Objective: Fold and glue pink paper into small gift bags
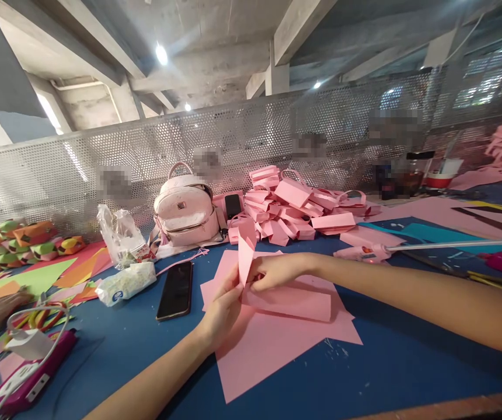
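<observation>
A folded piece of pink paper (295, 303) is held between my two hands, over several flat pink sheets (251, 356) on the blue table. My left hand (223, 303) pinches it at its left end, where one part stands upright. My right hand (277, 271) is closed at the fold, its fingertips partly hidden behind the paper. Behind my hands lies a heap of folded pink paper pieces (290, 201). To the right of the heap rests a pink glue gun (362, 252).
A black phone (175, 290), a tissue pack (126, 284) and a pale pink backpack (185, 207) stand or lie left of my hands. A purple power strip (36, 373) with a white cable is at front left. Another person's hand (1, 309) reaches in there. Perforated metal panels (242, 137) border the back.
</observation>
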Tool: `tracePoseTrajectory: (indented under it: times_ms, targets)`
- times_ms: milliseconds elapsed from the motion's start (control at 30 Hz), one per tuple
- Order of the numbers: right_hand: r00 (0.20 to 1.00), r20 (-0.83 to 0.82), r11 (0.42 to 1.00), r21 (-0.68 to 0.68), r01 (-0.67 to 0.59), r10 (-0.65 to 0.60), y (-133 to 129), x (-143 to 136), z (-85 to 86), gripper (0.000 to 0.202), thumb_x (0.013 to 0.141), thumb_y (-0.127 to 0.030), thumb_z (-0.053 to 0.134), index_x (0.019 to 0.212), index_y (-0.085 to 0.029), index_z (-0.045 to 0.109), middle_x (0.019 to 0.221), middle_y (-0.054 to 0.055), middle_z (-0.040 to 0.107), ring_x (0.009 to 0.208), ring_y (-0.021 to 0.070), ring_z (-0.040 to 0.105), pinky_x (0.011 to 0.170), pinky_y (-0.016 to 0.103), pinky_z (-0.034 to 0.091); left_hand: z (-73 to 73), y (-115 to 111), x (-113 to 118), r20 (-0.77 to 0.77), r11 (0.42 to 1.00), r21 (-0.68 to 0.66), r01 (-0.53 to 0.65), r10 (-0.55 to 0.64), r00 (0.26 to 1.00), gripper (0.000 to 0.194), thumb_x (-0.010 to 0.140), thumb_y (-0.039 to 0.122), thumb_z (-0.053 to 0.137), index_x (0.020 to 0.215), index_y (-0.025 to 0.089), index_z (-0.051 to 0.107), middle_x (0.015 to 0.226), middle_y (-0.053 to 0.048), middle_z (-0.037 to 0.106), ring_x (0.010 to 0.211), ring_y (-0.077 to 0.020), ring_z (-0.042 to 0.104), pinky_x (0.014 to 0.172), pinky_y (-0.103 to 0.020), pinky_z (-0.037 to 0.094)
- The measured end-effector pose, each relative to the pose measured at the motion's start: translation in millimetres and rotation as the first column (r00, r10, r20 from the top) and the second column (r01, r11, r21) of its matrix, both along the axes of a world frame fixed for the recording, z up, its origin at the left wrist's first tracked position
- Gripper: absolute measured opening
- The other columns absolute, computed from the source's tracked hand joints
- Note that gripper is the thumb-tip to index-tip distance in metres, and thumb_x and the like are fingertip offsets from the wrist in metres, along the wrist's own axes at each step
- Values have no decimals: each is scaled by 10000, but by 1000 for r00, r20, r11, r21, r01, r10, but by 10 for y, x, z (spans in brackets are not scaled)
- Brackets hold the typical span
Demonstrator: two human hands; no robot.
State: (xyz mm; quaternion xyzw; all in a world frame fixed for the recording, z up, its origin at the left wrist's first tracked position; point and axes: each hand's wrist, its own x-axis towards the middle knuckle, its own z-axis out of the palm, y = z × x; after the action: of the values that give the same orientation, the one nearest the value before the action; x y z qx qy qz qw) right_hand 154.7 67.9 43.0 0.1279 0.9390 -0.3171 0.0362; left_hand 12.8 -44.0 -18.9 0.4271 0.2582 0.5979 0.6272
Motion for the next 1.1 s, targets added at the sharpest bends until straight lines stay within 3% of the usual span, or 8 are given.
tracePoseTrajectory:
  times_ms: [133,267,367,533,667,933,1100]
  targets:
    - [996,-36,997,5,76,-75,-52,21,68,117,787,-168,537,825,-142,645,759,1,578,667,134,464,619,274,357,-85,-12,-37,-118,990,24,-140,142,983,400,886,320,677,1277,240,646,1405,-64,592,1448,-264,358,1189,-368,282]
    - [986,-119,990,-91,104,-115,-123,28,69,251,897,-359,542,917,-146,672,880,36,646,788,160,553,705,276,424,-126,-45,-89,-305,961,139,-240,272,913,353,888,336,692,1232,259,678,1426,-43,578,1504,-225,243,1238,-321,152]
    - [941,-254,963,-211,170,-222,-134,12,2,354,907,-461,539,792,-144,649,777,17,611,737,148,526,675,272,415,-95,-67,-101,-328,941,197,-274,327,886,388,869,296,715,1252,260,665,1436,-41,571,1509,-225,230,1245,-327,128]
    - [905,-315,947,-234,219,-287,-90,7,-43,460,874,-496,548,557,-173,471,568,-51,383,565,98,322,553,262,285,-29,-74,-106,-297,923,202,-326,375,878,381,837,234,744,1213,259,688,1425,-45,582,1502,-231,248,1239,-306,134]
    - [894,-352,948,-254,193,-277,-86,22,-19,437,851,-508,549,578,-170,510,591,-40,423,584,108,347,574,266,307,-16,-78,-112,-309,922,224,-317,375,874,391,850,238,730,1238,248,679,1439,-58,568,1498,-243,262,1233,-301,144]
    - [884,-393,947,-287,145,-254,-173,19,-23,409,868,-520,568,724,-143,637,705,4,567,686,148,481,683,292,407,-55,-116,-105,-428,869,424,-256,441,789,451,962,299,578,1410,264,548,1561,-9,417,1507,-225,235,1244,-325,69]
    - [900,-378,954,-279,112,-217,-206,33,21,382,885,-451,583,728,-108,644,695,7,550,679,142,458,665,291,381,-85,-99,-115,-465,841,474,-262,492,736,406,989,296,526,1393,280,567,1555,7,424,1505,-219,242,1244,-324,39]
